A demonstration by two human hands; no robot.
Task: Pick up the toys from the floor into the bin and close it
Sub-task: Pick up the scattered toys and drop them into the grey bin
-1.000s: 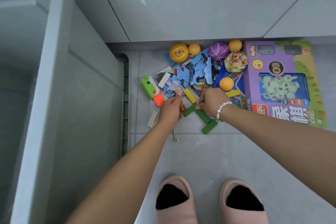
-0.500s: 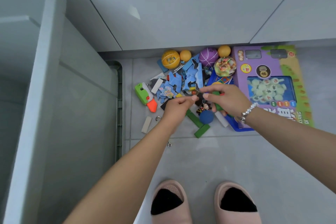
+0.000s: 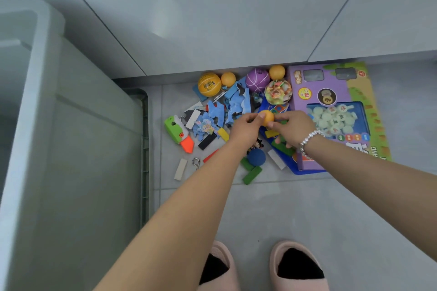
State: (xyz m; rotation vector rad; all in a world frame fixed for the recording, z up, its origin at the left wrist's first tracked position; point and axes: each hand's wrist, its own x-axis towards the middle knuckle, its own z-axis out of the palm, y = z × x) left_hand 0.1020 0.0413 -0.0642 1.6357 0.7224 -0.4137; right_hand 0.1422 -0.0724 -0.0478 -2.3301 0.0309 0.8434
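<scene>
Probably a home: toys strewn on tiled floor.

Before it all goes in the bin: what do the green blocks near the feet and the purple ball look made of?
Green blocks: probably painted wood, matte with crisp square edges, though hard plastic is possible. Purple ball: likely rubber or soft plastic, slightly glossy, with dark basketball-style seam lines.

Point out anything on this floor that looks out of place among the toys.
A small metal hook lies on the tile beside a white block, left of the left hand. It is bare hardware, not a toy like the balls, blocks and puzzle pieces around it. Nothing looks spilled or broken.
</scene>
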